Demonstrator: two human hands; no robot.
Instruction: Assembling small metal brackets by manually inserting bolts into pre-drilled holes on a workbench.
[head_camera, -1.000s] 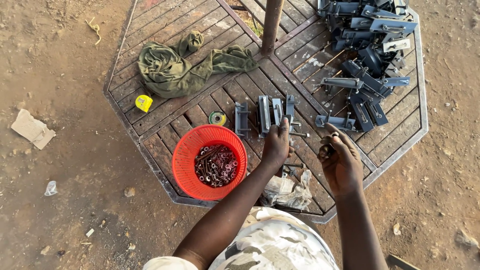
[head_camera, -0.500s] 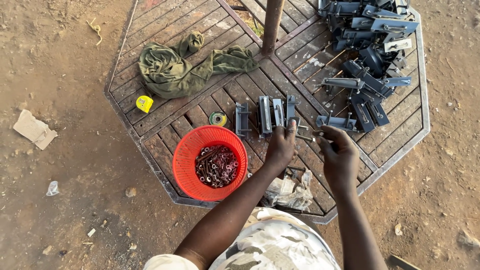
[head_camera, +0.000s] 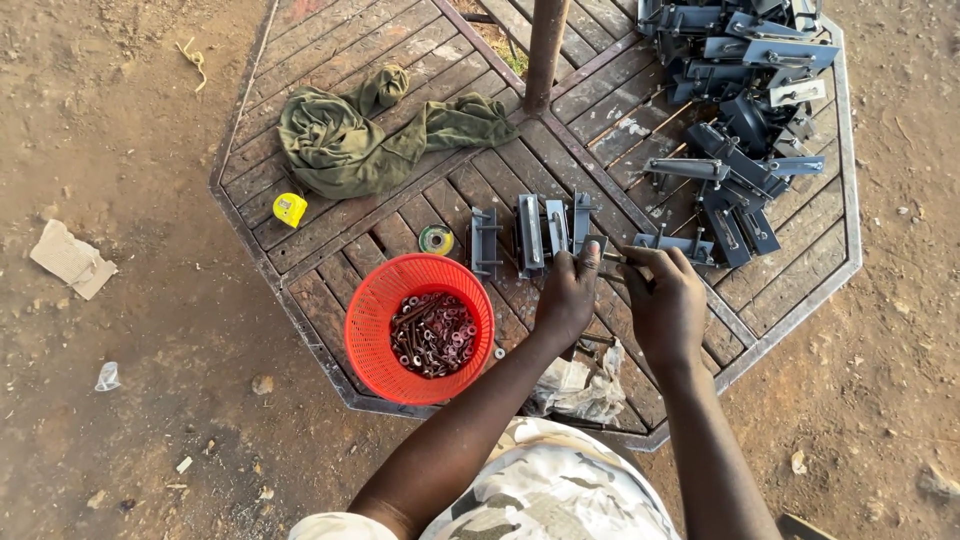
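Note:
My left hand (head_camera: 568, 292) pinches the near end of a grey metal bracket (head_camera: 592, 247) on the wooden slat table (head_camera: 330, 250). My right hand (head_camera: 665, 300) is closed on a bolt (head_camera: 617, 260) held against that bracket; most of the bolt is hidden by my fingers. Three similar brackets (head_camera: 528, 232) stand in a row just left of my hands. A red round basket (head_camera: 372, 345) of bolts and washers sits at the near left, by my left forearm.
A heap of grey brackets (head_camera: 745, 90) fills the far right of the table. An olive cloth (head_camera: 350, 135), a yellow tape measure (head_camera: 290, 209) and a tape roll (head_camera: 436, 240) lie to the left. A metal post (head_camera: 546, 50) rises mid-table. A crumpled plastic bag (head_camera: 580, 385) lies near me.
My right hand has moved up and left from the near edge to meet my left hand at the bracket. My left hand has shifted slightly to the right.

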